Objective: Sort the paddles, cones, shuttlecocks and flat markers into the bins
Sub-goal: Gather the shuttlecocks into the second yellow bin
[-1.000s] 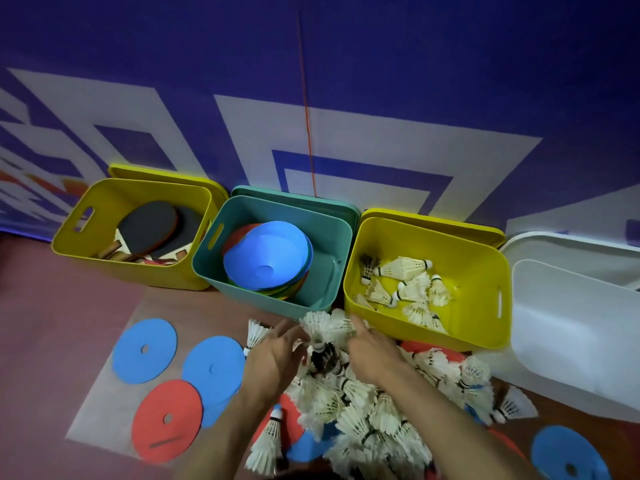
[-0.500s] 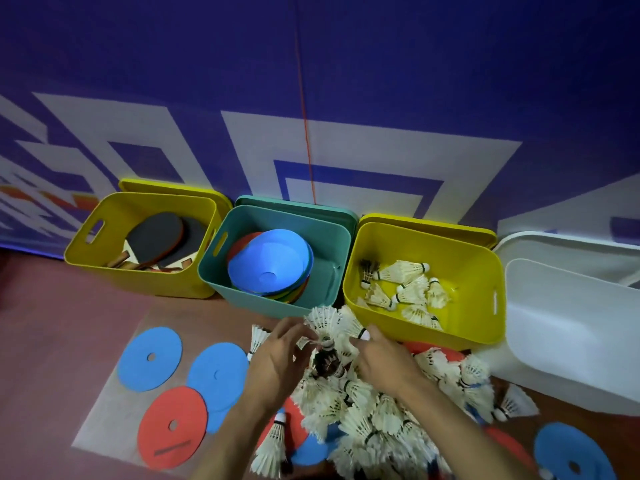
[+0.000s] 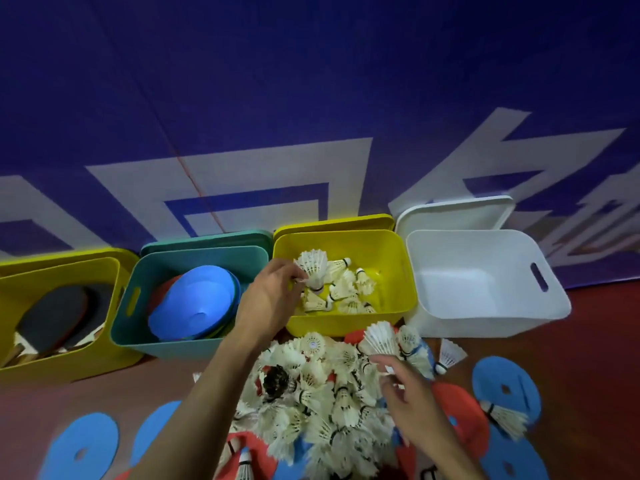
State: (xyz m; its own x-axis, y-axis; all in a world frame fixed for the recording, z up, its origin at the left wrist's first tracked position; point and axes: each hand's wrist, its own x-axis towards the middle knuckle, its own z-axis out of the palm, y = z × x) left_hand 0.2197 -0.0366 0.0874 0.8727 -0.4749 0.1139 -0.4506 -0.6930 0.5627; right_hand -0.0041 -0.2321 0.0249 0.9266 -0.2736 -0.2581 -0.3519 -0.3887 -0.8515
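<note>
Over the yellow bin [image 3: 398, 244], left hand [image 3: 268, 299] pinches shuttlecock [image 3: 313, 268] feathers-up.

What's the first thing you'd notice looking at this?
A big white heap of shuttlecocks on the floor in front of four bins. The left hand holds one shuttlecock over the yellow bin, while the right hand picks another from the heap.

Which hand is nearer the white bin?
Right. The right hand is over the shuttlecock pile, below the white bin; the left hand is over the yellow bin beyond.
</note>
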